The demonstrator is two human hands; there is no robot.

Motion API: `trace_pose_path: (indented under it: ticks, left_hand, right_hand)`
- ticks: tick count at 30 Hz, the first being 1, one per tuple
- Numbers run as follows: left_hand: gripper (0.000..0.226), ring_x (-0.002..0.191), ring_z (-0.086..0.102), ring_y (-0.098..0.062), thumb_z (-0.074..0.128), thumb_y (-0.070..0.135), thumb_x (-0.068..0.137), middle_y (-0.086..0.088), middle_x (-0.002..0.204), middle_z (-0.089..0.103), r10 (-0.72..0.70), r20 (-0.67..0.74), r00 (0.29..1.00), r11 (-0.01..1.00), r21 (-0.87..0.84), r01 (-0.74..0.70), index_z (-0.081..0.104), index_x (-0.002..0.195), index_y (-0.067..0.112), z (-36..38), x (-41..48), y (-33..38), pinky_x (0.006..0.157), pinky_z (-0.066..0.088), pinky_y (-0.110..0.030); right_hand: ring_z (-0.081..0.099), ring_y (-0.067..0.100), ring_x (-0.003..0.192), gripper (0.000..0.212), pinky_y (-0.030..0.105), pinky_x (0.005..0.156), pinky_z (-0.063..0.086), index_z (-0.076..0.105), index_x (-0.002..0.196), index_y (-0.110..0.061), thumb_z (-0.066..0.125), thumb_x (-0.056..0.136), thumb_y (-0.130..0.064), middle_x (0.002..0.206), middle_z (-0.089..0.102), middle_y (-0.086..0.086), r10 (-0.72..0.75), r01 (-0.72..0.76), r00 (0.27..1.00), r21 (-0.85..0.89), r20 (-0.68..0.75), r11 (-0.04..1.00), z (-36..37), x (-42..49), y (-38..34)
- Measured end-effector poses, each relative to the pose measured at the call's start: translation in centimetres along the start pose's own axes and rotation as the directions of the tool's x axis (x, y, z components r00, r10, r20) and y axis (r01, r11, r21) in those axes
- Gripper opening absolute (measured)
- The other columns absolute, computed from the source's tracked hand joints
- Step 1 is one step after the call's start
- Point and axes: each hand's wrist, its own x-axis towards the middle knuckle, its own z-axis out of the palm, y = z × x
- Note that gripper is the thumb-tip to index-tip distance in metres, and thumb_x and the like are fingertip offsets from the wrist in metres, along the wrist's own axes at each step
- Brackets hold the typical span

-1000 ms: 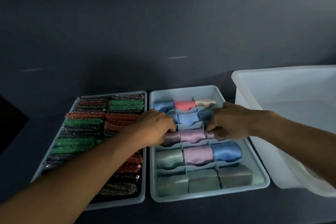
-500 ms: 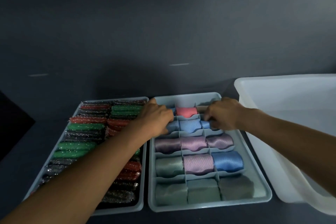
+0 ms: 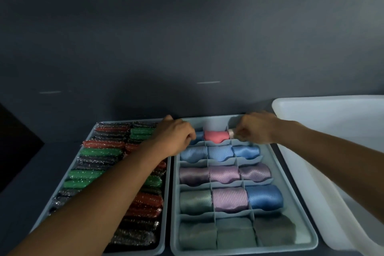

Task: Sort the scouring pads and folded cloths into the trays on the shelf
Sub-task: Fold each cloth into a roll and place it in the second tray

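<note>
Our right hand reaches to the back row of the light blue divided plastic tray, its fingers curled and pinching the end of a pale beige rolled cloth in the far right compartment; our left hand is at the far left compartment of the same row, fingers curled down against a blue rolled cloth, though we cannot tell whether they grip it or only press on it; between the two hands a coral-pink rolled cloth lies in the middle compartment; more rolled cloths fill the nearer rows, one per compartment: three blue, three lilac, then a grey-green, a lilac and a bright blue, and three greyish ones nearest us; just beside this tray on the left, with our left forearm crossing over it, lies a plain light blue plastic tray packed with glittery mesh scouring pads in green, red and dark silver; both trays rest on the dark grey shelf; a white plastic tub stands just to the right of the divided tray
</note>
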Motion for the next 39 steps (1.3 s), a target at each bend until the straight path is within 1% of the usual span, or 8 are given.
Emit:
trace_pose_path:
  ticks: [7, 11, 17, 22, 30, 34, 37, 39]
  left_hand:
    - [0.028, 0.116, 0.057, -0.015, 0.055, 0.024, 0.096, 0.008, 0.127, 0.063, -0.037, -0.026, 0.999, 0.989, -0.144, 0.033, 0.065, 0.122, 0.029, -0.4, -1.4, -0.3, 0.099, 0.033, -0.027]
    - [0.030, 0.123, 0.052, -0.013, 0.059, 0.024, 0.095, 0.006, 0.133, 0.059, -0.051, -0.054, 0.997, 0.965, -0.261, 0.035, 0.063, 0.125, 0.023, -1.5, -4.5, -0.7, 0.107, 0.036, -0.031]
    - [0.051, 0.146, 0.021, -0.008, 0.046, 0.035, 0.101, 0.014, 0.159, 0.023, -0.216, -0.048, 0.975, 0.947, -0.254, 0.197, 0.032, 0.149, 0.031, -2.6, -10.8, -6.9, 0.117, 0.012, -0.029]
    - [0.063, 0.151, 0.002, -0.010, 0.029, 0.047, 0.102, 0.005, 0.164, 0.007, -0.245, 0.077, 0.966, 0.957, -0.138, 0.254, 0.013, 0.157, 0.021, -1.0, -12.1, -12.6, 0.121, 0.004, -0.031]
    - [0.065, 0.150, -0.010, -0.011, 0.010, 0.059, 0.099, 0.006, 0.163, -0.011, -0.143, 0.182, 0.973, 0.983, -0.086, 0.161, -0.003, 0.155, 0.030, 1.0, -12.9, -14.2, 0.120, -0.008, -0.033]
    - [0.066, 0.149, -0.018, -0.015, 0.003, 0.061, 0.097, 0.003, 0.161, -0.020, -0.160, 0.202, 0.966, 0.980, -0.081, 0.179, -0.011, 0.154, 0.029, 1.1, -11.5, -14.4, 0.121, -0.009, -0.042]
    - [0.064, 0.151, -0.004, -0.019, 0.007, 0.054, 0.101, 0.000, 0.164, -0.005, -0.111, 0.204, 0.973, 0.965, -0.214, 0.155, 0.003, 0.156, 0.023, 0.6, -11.2, -15.1, 0.122, 0.000, -0.045]
    - [0.055, 0.140, 0.036, -0.022, 0.023, 0.044, 0.104, -0.006, 0.152, 0.040, -0.135, 0.072, 0.988, 0.876, -0.457, 0.153, 0.038, 0.147, 0.013, 0.1, -11.5, -16.9, 0.118, 0.027, -0.044]
  right_hand:
    - [0.063, 0.024, 0.094, 0.016, 0.032, 0.084, 0.050, 0.068, 0.099, -0.033, 0.056, 0.089, -0.038, 0.100, 0.068, -0.005, -0.021, 0.025, 0.993, 0.034, -0.113, 0.999, 0.0, 0.1, -0.6]
    - [0.063, 0.023, 0.099, 0.014, 0.038, 0.089, 0.049, 0.063, 0.098, -0.028, 0.056, 0.087, -0.025, 0.102, 0.065, -0.005, -0.154, 0.157, 0.987, 0.096, -0.038, 0.983, 0.9, 0.7, -1.2]
    - [0.060, 0.026, 0.112, 0.032, 0.037, 0.093, 0.048, 0.058, 0.122, -0.038, 0.054, 0.091, -0.033, 0.128, 0.060, -0.001, 0.026, -0.007, 0.984, 0.107, -0.176, 0.994, -0.8, 0.5, -5.0]
    - [0.047, 0.022, 0.129, 0.039, 0.032, 0.107, 0.037, 0.053, 0.136, -0.024, 0.052, 0.097, -0.027, 0.140, 0.052, 0.001, -0.183, 0.302, 0.905, 0.277, -0.385, 0.912, -1.3, 1.5, -14.9]
    - [0.043, 0.024, 0.132, 0.041, 0.036, 0.110, 0.032, 0.051, 0.133, -0.016, 0.034, 0.102, -0.036, 0.143, 0.049, 0.007, -0.101, 0.150, 0.977, 0.272, -0.186, 0.950, 0.1, 5.0, -22.1]
    - [0.021, 0.018, 0.146, 0.052, 0.038, 0.120, 0.013, 0.032, 0.149, -0.026, 0.023, 0.102, -0.048, 0.158, 0.027, -0.002, -0.095, 0.106, 0.994, 0.213, -0.059, 0.971, -0.7, 4.7, -22.1]
    - [0.028, 0.020, 0.143, 0.050, 0.040, 0.118, 0.021, 0.036, 0.147, -0.024, 0.030, 0.102, -0.046, 0.156, 0.032, -0.001, -0.066, 0.083, 0.996, 0.308, -0.066, 0.948, -1.0, 5.3, -22.4]
    - [0.044, 0.021, 0.133, 0.041, 0.039, 0.112, 0.034, 0.048, 0.140, -0.023, 0.041, 0.101, -0.035, 0.148, 0.046, -0.001, -0.012, 0.073, 0.988, 0.403, -0.152, 0.912, -0.7, 5.0, -22.2]
